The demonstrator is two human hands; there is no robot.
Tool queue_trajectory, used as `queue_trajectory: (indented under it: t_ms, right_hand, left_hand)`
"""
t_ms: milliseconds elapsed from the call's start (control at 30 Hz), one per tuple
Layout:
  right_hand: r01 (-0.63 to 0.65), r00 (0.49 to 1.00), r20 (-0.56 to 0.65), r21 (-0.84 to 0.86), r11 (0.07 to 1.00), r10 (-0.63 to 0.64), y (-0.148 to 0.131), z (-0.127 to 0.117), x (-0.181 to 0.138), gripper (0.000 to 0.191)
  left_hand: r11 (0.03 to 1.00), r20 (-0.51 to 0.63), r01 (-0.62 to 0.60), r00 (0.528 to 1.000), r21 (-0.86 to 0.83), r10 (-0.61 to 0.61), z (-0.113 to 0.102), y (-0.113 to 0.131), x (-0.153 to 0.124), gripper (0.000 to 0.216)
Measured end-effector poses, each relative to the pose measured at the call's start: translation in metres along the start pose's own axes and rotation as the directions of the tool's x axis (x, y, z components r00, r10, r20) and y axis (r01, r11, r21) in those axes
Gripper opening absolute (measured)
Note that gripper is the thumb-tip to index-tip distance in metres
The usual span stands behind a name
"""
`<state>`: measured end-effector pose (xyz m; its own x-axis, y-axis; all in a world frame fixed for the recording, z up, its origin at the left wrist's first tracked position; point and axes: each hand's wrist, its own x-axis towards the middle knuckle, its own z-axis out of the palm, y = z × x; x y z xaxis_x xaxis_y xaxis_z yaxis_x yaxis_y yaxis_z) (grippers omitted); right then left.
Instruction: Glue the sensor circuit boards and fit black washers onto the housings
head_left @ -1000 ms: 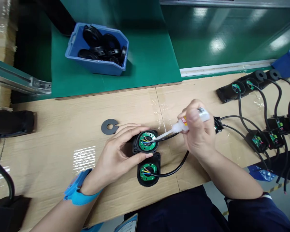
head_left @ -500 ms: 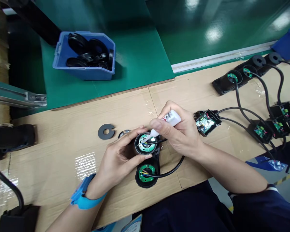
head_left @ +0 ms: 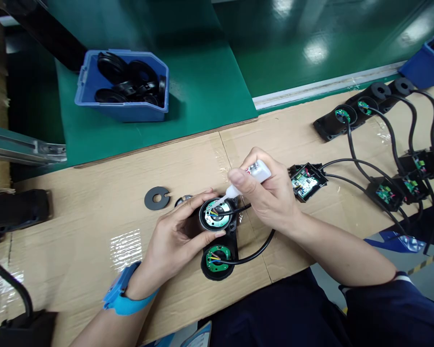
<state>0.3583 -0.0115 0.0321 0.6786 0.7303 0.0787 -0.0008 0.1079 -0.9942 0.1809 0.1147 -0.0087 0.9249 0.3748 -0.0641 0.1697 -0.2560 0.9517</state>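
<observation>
Head view: left hand (head_left: 177, 232) cups black housing (head_left: 203, 223), right hand (head_left: 273, 198) clenches bottle (head_left: 259, 171).

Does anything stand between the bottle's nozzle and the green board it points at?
Nothing visible does. The nozzle slants in over the rim of the black housing to the green board; whether it touches is unclear. The black cable runs in on the nearer side, beside that line, not across it.

Left fingers (head_left: 194, 203) arched; right fingers (head_left: 246, 184) curled.
</observation>
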Motion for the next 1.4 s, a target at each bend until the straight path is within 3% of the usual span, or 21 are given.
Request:
queue_trajectory:
  t_ms: [233, 333, 433, 500, 667, 833, 933, 1067, 1167, 1267, 1333, 1400]
  right_hand:
    - [-0.099, 0.966, -0.213, 0.207, 0.973, 0.144, 0.011, -0.016, 0.014, 0.048]
    - [-0.143, 0.966, -0.182, 0.207, 0.968, 0.182, 0.01, -0.028, 0.022, 0.042]
    - [-0.137, 0.98, -0.127, 0.105, 0.985, 0.15, 0.01, -0.039, 0.038, 0.039]
    - [-0.084, 0.994, -0.073, 0.004, 0.996, 0.084, 0.014, -0.041, 0.057, 0.038]
    - [0.042, 0.999, 0.031, -0.208, 0.977, -0.036, 0.037, -0.026, 0.128, 0.034]
    - [0.069, 0.994, 0.106, -0.327, 0.942, -0.035, 0.06, -0.006, 0.175, 0.03]
    - [0.097, 0.99, 0.132, -0.395, 0.914, -0.048, 0.062, -0.005, 0.181, 0.037]
    - [0.119, 0.993, 0.075, -0.425, 0.897, -0.096, 0.046, -0.016, 0.161, 0.064]
    - [0.231, 0.973, 0.069, -0.401, 0.887, -0.222, 0.021, -0.03, 0.12, 0.053]
    - [0.307, 0.951, 0.107, -0.385, 0.87, -0.289, -0.004, -0.046, 0.063, 0.035]
    - [0.277, 0.961, 0.132, -0.414, 0.867, -0.244, -0.017, -0.056, 0.024, 0.027]
    - [0.272, 0.954, 0.248, -0.463, 0.843, -0.172, -0.024, -0.064, -0.008, 0.021]
  left_hand:
    - [0.946, -0.003, -0.085, 0.996, 0.312, 0.091, -0.011, 0.004, 0.009, 0.063]
    - [0.894, -0.017, -0.132, 0.988, 0.428, 0.154, -0.035, 0.008, 0.006, 0.065]
    - [0.817, -0.109, -0.123, 0.969, 0.563, 0.222, -0.061, 0.004, -0.001, 0.039]
    - [0.727, -0.099, -0.139, 0.956, 0.672, 0.275, -0.071, -0.003, -0.005, 0.024]
    - [0.53, 0.042, -0.2, 0.955, 0.824, 0.294, -0.06, -0.016, -0.004, 0.023]
    - [0.57, 0.096, -0.266, 0.946, 0.777, 0.311, -0.04, -0.015, -0.009, 0.017]
    - [0.614, 0.034, -0.258, 0.935, 0.746, 0.353, -0.038, -0.016, -0.02, 0.011]
    - [0.803, -0.274, -0.039, 0.929, 0.595, 0.248, -0.043, -0.021, -0.036, 0.02]
    - [0.843, -0.431, 0.107, 0.889, 0.527, 0.157, -0.049, -0.023, -0.044, 0.021]
    - [0.824, -0.452, 0.15, 0.881, 0.546, 0.14, -0.052, -0.021, -0.05, 0.022]
    - [0.816, -0.427, 0.137, 0.893, 0.562, 0.144, -0.053, -0.018, -0.053, 0.023]
    - [0.791, -0.325, 0.068, 0.931, 0.608, 0.169, -0.055, -0.017, -0.055, 0.026]
